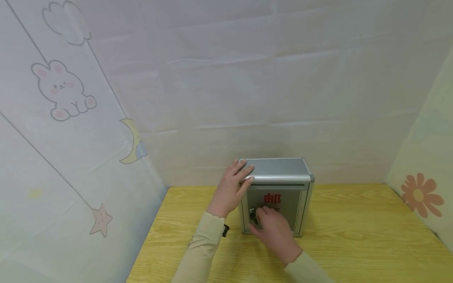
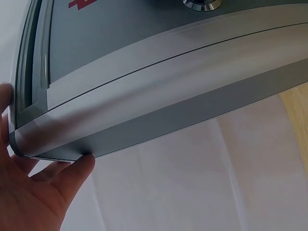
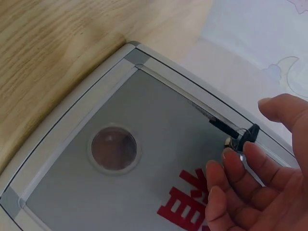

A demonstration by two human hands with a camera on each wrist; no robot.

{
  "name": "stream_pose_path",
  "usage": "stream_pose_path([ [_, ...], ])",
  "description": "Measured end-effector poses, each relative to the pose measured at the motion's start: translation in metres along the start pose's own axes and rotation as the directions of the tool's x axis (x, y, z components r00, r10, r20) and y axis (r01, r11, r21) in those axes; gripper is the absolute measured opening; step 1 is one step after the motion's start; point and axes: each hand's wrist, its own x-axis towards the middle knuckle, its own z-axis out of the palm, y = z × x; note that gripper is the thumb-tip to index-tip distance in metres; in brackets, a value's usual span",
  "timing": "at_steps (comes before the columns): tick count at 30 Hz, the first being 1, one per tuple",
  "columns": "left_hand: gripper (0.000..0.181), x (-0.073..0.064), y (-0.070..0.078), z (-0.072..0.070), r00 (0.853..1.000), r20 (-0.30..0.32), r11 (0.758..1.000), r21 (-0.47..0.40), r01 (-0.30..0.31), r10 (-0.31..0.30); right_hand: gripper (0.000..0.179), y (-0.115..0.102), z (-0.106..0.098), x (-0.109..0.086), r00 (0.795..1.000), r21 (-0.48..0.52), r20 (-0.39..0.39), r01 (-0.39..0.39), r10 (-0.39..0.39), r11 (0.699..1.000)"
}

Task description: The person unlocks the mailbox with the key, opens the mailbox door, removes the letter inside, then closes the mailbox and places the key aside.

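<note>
So the box (image 1: 283, 177) is standing upright on the worktop (image 1: 354, 228), in front of the pale sheet (image 1: 212, 86). Left hand (image 1: 231, 192) is on the box's upper left corner, fingers pretty much straight and spread over the edge, just resting there. Right hand (image 1: 276, 232) is in front of the box door, fingers loosely bent, thumb held off from them. Fingertips are right by the black-headed key (image 3: 249, 136) near the box's left edge; can't tell if they're actually touching it. Also on the box front: red lettering (image 1: 272, 198) and a round window (image 3: 114, 147) below.
</note>
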Motion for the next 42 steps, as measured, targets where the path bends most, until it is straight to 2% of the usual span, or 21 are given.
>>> stream_pose_path([
  [13,0.046,0.0,0.002,0.0,0.998,-0.052,1.0,0.012,-0.023,0.023,0.029,-0.003,0.009,0.006,0.998,0.008,-0.019,-0.067,0.067,0.998],
  [20,0.045,0.0,0.001,0.002,0.995,-0.083,0.998,0.03,-0.056,0.058,0.028,-0.006,0.01,0.005,0.995,0.021,-0.026,-0.096,0.097,0.995],
  [36,0.045,-0.001,-0.002,-0.001,0.995,-0.078,0.998,-0.002,-0.06,0.06,0.041,-0.008,0.011,0.005,0.992,0.063,-0.042,-0.119,0.122,0.991],
  [42,0.046,-0.001,-0.003,-0.001,0.995,-0.073,0.998,-0.003,-0.068,0.068,0.044,-0.008,0.015,0.002,0.986,0.136,0.02,-0.167,0.166,0.977],
])
